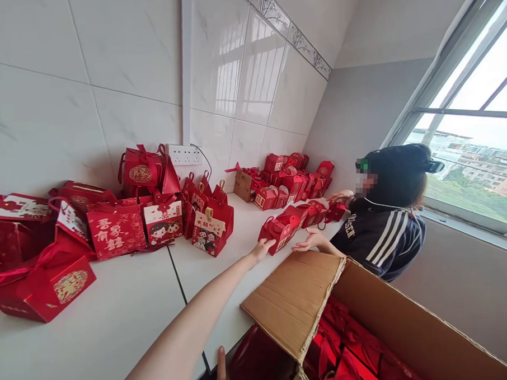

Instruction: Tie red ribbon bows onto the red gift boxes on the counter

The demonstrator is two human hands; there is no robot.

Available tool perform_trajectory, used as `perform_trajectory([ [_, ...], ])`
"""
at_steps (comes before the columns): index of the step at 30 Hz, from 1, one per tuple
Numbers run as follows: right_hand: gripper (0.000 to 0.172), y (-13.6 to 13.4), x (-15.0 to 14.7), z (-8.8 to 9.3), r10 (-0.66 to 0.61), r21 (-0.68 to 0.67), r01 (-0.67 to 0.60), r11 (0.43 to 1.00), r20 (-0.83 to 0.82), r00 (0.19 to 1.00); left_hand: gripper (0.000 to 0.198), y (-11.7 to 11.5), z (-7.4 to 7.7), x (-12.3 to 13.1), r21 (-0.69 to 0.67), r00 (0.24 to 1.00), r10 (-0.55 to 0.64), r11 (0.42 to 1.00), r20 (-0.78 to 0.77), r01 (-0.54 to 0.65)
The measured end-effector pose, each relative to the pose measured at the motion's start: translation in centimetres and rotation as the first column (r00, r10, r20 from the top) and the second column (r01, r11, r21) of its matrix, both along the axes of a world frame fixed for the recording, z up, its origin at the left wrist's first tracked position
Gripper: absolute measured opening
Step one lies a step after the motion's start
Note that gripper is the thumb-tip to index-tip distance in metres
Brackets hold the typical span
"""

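My left hand point(261, 250) reaches across the white table and closes on the near end of a red candy gift box point(276, 231) with a looped handle. That box stands at the near end of a row of similar boxes. Only one upright finger of my right hand point(221, 369) shows at the bottom edge, beside a dark red surface point(263, 361); the other fingers are out of view. Close by on the right, an open cardboard carton point(416, 315) holds several red boxes with ribbons point(354, 373).
A co-worker in a dark striped top point(386, 235) leans over the far end, one open hand point(312, 240) beside the row. Red gift boxes crowd the left point(115, 229) and the back corner point(293, 183). A carton flap point(294, 298) juts over the table. A socket strip point(185, 154) is on the wall.
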State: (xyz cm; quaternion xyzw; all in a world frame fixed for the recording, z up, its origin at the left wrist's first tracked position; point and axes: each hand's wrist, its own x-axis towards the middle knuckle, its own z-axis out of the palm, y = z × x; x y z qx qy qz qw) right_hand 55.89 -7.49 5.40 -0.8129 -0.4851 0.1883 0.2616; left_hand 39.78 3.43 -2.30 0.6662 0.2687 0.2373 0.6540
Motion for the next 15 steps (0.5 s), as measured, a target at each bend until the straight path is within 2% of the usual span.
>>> perform_trajectory([
  [5, 0.063, 0.4, -0.9, -0.5, 0.050, -0.034, -0.060, 0.998, -0.235, 0.971, 0.033, 0.6, 0.2, -0.8, 0.016, 0.997, -0.025, 1.000, -0.069, 0.026],
  [9, 0.066, 1.5, -2.0, -0.5, 0.095, -0.034, -0.114, 0.993, -0.348, 0.933, 0.036, 1.3, 1.2, -3.3, 0.094, 0.993, -0.029, 0.995, -0.113, 0.040],
  [11, 0.074, 2.2, -2.7, -0.5, 0.118, -0.057, -0.150, 0.987, -0.376, 0.919, 0.033, 0.9, 2.2, -5.9, 0.170, 0.993, -0.038, 0.984, -0.112, 0.057],
  [13, 0.083, 2.7, -3.4, -0.6, 0.146, -0.090, -0.195, 0.977, -0.391, 0.909, 0.028, -0.3, 3.1, -9.9, 0.271, 0.993, -0.062, 0.959, -0.096, 0.086],
  [15, 0.075, 3.1, -3.8, -0.9, 0.188, -0.101, -0.244, 0.965, -0.384, 0.904, 0.021, -2.4, 3.5, -15.1, 0.379, 0.990, -0.119, 0.915, -0.079, 0.140],
])
